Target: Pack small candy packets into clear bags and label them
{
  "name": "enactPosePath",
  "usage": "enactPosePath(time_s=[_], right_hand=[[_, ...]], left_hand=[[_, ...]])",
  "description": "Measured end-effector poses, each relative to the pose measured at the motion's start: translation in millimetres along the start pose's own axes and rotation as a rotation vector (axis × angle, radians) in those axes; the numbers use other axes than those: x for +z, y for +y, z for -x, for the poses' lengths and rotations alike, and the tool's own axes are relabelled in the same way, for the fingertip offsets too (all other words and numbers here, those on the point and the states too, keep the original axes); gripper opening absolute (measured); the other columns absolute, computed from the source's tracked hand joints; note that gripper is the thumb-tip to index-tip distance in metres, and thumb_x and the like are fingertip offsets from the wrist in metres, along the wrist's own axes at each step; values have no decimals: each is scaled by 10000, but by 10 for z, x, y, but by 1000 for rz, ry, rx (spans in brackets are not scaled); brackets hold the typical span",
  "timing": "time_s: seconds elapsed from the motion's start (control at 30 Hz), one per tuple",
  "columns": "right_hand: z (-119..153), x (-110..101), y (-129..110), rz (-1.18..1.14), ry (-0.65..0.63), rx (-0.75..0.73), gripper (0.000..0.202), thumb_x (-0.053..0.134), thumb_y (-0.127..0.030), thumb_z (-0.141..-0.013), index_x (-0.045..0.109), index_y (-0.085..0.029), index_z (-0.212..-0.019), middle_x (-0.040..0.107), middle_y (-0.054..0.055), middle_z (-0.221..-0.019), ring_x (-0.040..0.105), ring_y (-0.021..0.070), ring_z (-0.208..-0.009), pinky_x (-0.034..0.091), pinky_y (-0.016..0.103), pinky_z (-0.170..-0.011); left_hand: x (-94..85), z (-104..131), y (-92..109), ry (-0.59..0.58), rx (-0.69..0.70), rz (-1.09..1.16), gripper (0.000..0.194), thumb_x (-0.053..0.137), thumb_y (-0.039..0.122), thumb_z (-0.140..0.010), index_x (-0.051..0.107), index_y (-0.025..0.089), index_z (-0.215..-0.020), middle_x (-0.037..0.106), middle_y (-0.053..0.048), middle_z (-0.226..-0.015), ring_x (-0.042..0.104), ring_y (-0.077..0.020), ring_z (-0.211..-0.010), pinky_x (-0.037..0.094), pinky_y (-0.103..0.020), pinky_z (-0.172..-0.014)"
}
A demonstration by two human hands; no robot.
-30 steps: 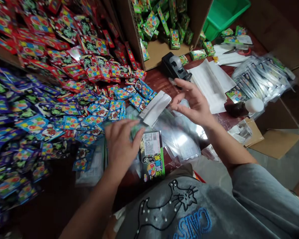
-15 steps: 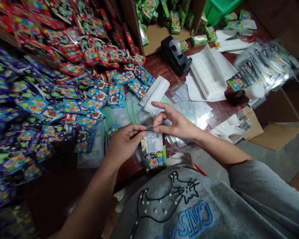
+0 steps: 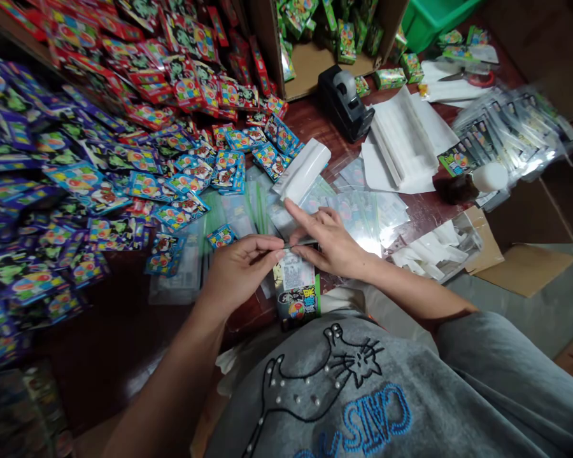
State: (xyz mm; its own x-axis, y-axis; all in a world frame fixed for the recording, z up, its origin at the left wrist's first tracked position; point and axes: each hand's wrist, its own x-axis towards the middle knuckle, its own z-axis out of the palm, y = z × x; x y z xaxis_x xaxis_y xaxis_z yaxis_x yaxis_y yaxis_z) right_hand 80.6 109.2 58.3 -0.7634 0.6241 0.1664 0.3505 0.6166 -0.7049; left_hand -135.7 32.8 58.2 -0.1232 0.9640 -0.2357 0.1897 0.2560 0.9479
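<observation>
A printed plastic pouch (image 3: 298,304), black and green with a pale label panel, hangs in front of my body. My left hand (image 3: 244,267) pinches its upper edge between thumb and fingers. At the same edge, my right hand (image 3: 328,245) closes its thumb and a bent finger on the pouch. The right index finger stretches out, its tip close to a stack of white strips (image 3: 303,166). Beneath and beyond my hands lie clear plastic bags (image 3: 236,213) with green seals. Small blue candy packets (image 3: 222,236) lie left of my hands.
Piles of red packets (image 3: 181,76) and purple packets (image 3: 14,216) cover the left side. A tape dispenser (image 3: 346,105), white papers (image 3: 403,140), scissors (image 3: 480,77) and a white-capped bottle (image 3: 489,177) stand or lie beyond. Filled pouches (image 3: 510,133) are heaped at right, above an open carton (image 3: 477,238).
My right index finger has come down from its raised pose and now points forward. My right hand has turned over the pouch's edge. The left hand keeps its pinch.
</observation>
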Motion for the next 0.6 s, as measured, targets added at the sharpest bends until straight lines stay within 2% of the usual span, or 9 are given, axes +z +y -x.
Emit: enactPosePath(time_s=[0.1, 0.2, 0.23, 0.3, 0.37, 0.4, 0.5, 0.53, 0.6], right_hand=[[-1, 5, -3, -23, -81, 9, 841, 525, -270, -1114, 33, -261, -1796, 804, 48, -1247, 597, 294, -1170, 248, 606, -1271], [41, -82, 49, -96, -54, -29, 854, 541, -344, -1108, 39, -290, -1797, 731, 86, -1446, 600, 320, -1276, 308, 628, -1271], [75, -125, 77, -136, 17, -18, 883, 569, -388, -1096, 39, -302, -1796, 681, 105, -1516, 599, 326, -1313, 351, 622, -1263], [168, -187, 138, -239, 225, 55, 947, 637, -453, -1056, 49, -342, -1789, 574, 133, -1611, 592, 329, -1366, 437, 600, -1235], [263, -164, 176, -383, 388, 157, 990, 700, -482, -1012, 71, -394, -1770, 519, 136, -1620, 602, 318, -1369, 524, 574, -1181], [294, -111, 177, -468, 423, 202, 1014, 739, -493, -984, 88, -412, -1757, 508, 135, -1608, 617, 312, -1350, 565, 560, -1143], [278, 152, 113, -728, 440, 291, 1080, 858, -517, -886, 164, -426, -1708, 538, 122, -1510, 688, 273, -1219, 647, 498, -1038], [240, 237, 80, -792, 469, 306, 1058, 879, -513, -869, 209, -419, -1681, 563, 108, -1455, 705, 251, -1158, 657, 472, -1017], [153, 344, 21, -865, 551, 326, 914, 879, -495, -882, 318, -399, -1597, 603, 69, -1337, 719, 198, -1030, 664, 413, -978]], left_hand=[[12, -9, -42, -55, -8, 19, 432, 956, 530, -674, 725, 217, -863, 839, -89, -1054, 807, -236, -936, 660, -393, -878], [-158, -9, -98, -25, -19, -24, 519, 997, 530, -623, 652, 215, -848, 800, -37, -892, 766, -196, -772, 626, -322, -717], [-261, 5, -112, 54, -10, -15, 533, 1006, 519, -625, 640, 213, -865, 781, -15, -848, 748, -178, -741, 606, -294, -683], [-483, 66, -126, 306, 26, 96, 581, 1027, 483, -621, 638, 214, -957, 758, 22, -832, 723, -151, -736, 588, -257, -665], [-627, 168, -128, 557, 74, 263, 669, 1037, 439, -624, 641, 250, -1128, 775, 33, -955, 734, -156, -843, 617, -266, -707], [-640, 231, -132, 628, 90, 324, 713, 1028, 422, -644, 635, 290, -1224, 784, 28, -1058, 742, -174, -929, 638, -288, -736], [-433, 458, -208, 624, 96, 382, 756, 950, 384, -762, 581, 464, -1418, 713, 18, -1435, 701, -259, -1268, 674, -386, -873], [-317, 540, -260, 586, 80, 388, 738, 921, 372, -801, 567, 501, -1435, 690, 22, -1484, 681, -270, -1324, 671, -403, -910], [-96, 695, -384, 540, 44, 396, 629, 893, 373, -839, 598, 481, -1385, 737, 15, -1390, 723, -253, -1257, 667, -393, -927]])
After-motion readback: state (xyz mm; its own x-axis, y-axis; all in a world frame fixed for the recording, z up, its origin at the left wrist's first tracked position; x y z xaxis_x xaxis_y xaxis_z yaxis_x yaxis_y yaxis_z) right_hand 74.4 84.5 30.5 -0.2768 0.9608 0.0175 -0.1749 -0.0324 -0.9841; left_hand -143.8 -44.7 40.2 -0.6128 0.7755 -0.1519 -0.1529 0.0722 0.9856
